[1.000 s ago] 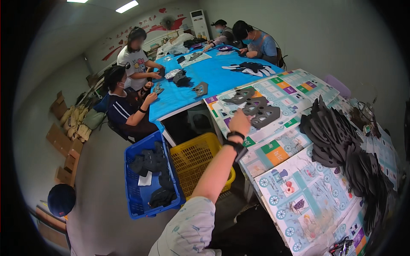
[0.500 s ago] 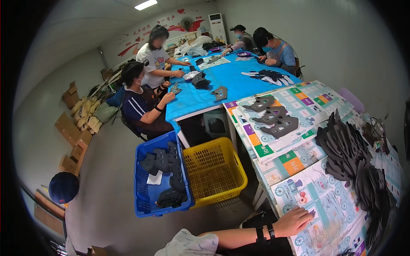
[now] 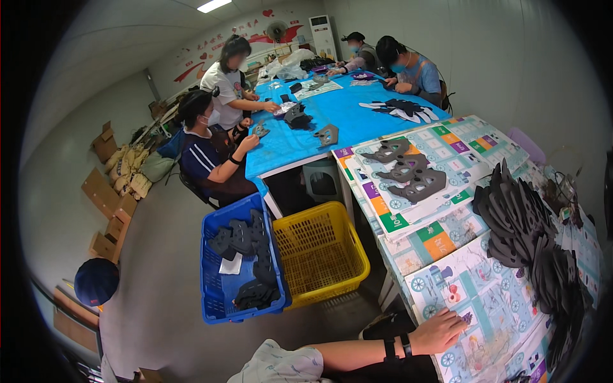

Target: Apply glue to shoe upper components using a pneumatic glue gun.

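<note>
My left hand (image 3: pixel 440 330) rests palm down on the printed board (image 3: pixel 447 271) covering the near table. Its fingers are loosely bent and slightly apart, with nothing visible in them. Two black bands circle the wrist. My right hand is out of view. To the right of my left hand lies a large heap of dark grey foam-like pads (image 3: pixel 520 217), overlapping in a long pile. Farther up the table, several flat dark pads with cut-out holes (image 3: pixel 418 185) lie in a row on a printed sheet.
Left of the table stand a blue crate (image 3: pixel 214 300) holding dark pads and a yellow basket (image 3: pixel 357 255). Beyond is a blue-covered table (image 3: pixel 345 108) with several people working around it, and black-and-white gloves (image 3: pixel 408 112) on top. Cardboard boxes (image 3: pixel 102 195) line the left wall.
The view has shifted very slightly. My left hand stays in place on the board. Across the blue table, the standing person's hands have moved a little.
</note>
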Demonstrator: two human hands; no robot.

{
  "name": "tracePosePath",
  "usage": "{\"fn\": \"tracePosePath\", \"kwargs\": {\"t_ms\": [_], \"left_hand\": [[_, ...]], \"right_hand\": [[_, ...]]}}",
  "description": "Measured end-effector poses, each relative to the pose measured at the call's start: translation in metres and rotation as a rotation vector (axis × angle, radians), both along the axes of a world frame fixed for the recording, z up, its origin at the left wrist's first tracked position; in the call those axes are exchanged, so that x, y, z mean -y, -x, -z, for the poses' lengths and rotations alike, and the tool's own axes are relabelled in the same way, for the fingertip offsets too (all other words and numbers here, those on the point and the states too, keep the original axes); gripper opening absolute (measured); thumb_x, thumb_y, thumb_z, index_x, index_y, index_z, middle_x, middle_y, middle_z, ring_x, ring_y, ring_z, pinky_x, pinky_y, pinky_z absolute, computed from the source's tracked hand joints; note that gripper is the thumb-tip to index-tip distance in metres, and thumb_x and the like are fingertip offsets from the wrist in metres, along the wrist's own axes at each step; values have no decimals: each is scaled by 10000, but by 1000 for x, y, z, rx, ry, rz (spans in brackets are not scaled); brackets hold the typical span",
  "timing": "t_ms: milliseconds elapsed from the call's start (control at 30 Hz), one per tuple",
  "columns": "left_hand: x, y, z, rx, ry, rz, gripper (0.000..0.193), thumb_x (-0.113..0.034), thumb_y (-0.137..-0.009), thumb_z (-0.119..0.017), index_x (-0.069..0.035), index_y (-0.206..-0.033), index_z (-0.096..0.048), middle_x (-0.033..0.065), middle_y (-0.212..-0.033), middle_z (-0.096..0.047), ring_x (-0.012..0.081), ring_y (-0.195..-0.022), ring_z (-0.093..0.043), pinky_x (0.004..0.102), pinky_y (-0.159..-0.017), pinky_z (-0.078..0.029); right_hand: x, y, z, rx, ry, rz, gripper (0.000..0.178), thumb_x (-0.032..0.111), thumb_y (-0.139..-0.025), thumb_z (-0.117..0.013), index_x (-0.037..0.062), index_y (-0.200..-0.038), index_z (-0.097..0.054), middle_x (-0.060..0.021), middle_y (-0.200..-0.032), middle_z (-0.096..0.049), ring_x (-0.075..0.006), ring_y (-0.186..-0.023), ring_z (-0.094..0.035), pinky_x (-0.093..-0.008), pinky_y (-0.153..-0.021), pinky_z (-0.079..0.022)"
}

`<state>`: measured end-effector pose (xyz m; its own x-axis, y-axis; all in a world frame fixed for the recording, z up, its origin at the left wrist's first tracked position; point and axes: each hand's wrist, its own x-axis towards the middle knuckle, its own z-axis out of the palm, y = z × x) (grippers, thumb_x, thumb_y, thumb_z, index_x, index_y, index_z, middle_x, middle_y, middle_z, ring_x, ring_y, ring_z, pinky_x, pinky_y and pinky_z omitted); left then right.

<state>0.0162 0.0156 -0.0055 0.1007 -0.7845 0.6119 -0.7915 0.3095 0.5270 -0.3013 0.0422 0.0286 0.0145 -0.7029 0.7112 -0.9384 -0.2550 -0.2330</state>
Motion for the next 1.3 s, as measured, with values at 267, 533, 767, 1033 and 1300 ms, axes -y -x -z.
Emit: {"fn": "tracePosePath", "kwargs": {"t_ms": [267,533,767,1033,1300], "left_hand": [[1,-1,1,-1,-27,2,191,-104,-900,-656,-42,-1073,-604,81,-944,-611,251,-951,-585,372,-895,-425],[1,-1,1,1,-28,-8,192,-106,-900,-661,-41,-1074,-612,84,-943,-623,253,-937,-592,368,-893,-426],[0,-1,2,4,-7,-18,161,-99,-921,-651,-46,-1068,-613,83,-923,-612,248,-917,-584,366,-883,-423],[0,-1,-2,-6,-8,-26,137,-92,-928,-649,-52,-1052,-609,82,-916,-611,251,-908,-582,370,-876,-424],[0,0,0,-7,-18,-28,136,-91,-934,-648,-50,-1057,-609,85,-914,-612,250,-900,-578,372,-870,-424]], "right_hand": [[2,1,6,-6,-8,2,219,196,-965,-751,79,-809,-652,-88,-701,-606,-238,-595,-594,-350,-536,-477],[1,-5,-1,-9,-10,-5,225,197,-969,-746,77,-807,-648,-88,-698,-599,-239,-592,-588,-352,-534,-473],[-1,-2,0,-9,-8,-7,230,198,-973,-743,75,-806,-645,-88,-695,-594,-239,-588,-582,-354,-533,-469],[0,-1,3,-8,-3,-7,235,199,-976,-739,73,-804,-641,-88,-692,-588,-239,-585,-575,-356,-532,-465],[0,-2,2,-5,-4,-10,241,201,-980,-734,71,-802,-637,-88,-689,-581,-240,-581,-568,-358,-530,-461]]}}
